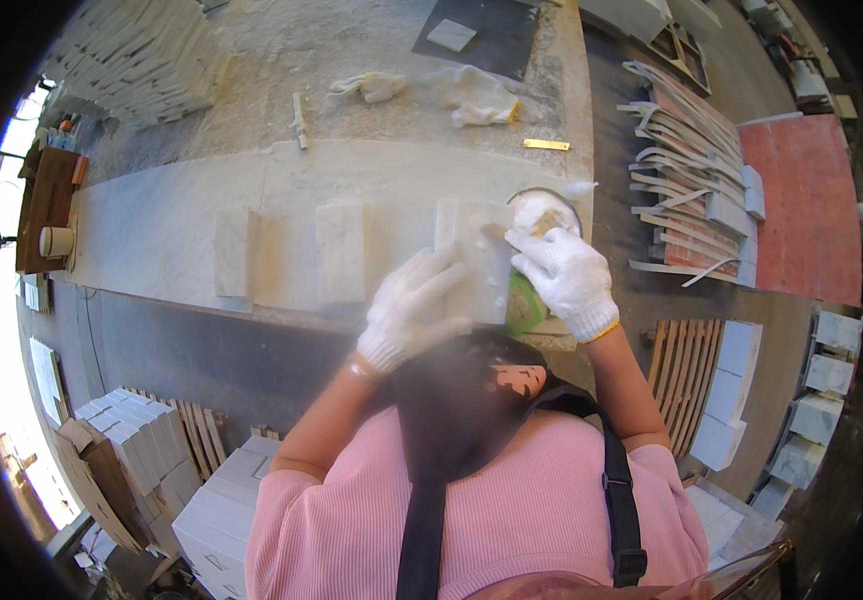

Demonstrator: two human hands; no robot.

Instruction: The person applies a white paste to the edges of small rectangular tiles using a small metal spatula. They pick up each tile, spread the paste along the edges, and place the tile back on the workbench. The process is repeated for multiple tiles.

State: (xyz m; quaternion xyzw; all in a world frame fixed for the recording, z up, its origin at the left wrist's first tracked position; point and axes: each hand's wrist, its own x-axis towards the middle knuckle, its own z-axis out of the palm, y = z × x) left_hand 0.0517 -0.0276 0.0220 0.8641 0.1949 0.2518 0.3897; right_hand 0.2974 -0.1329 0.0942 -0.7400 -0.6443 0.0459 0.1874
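Both my hands wear white knit gloves. My left hand (pixel 412 305) lies with fingers stretched at the left edge of a pale stone tile (pixel 477 270) in front of me. My right hand (pixel 569 280) is at the tile's right side, fingers bent together by the near rim of a round bowl (pixel 577 212) with white and tan material in it. What those fingers pinch, if anything, is too small to make out. Small white spots show on the tile's right part. Below my right hand sits a green object (pixel 525 305), partly hidden.
Two more pale tiles, one nearer (pixel 341 253) and one farther left (pixel 237 252), lie on the stone slab (pixel 142 235). Loose gloves (pixel 477 95), a white stick (pixel 300 120) and a yellow strip (pixel 547 145) lie beyond. Stacked slabs (pixel 137 60) stand far left; pale strips (pixel 692 165) lie right.
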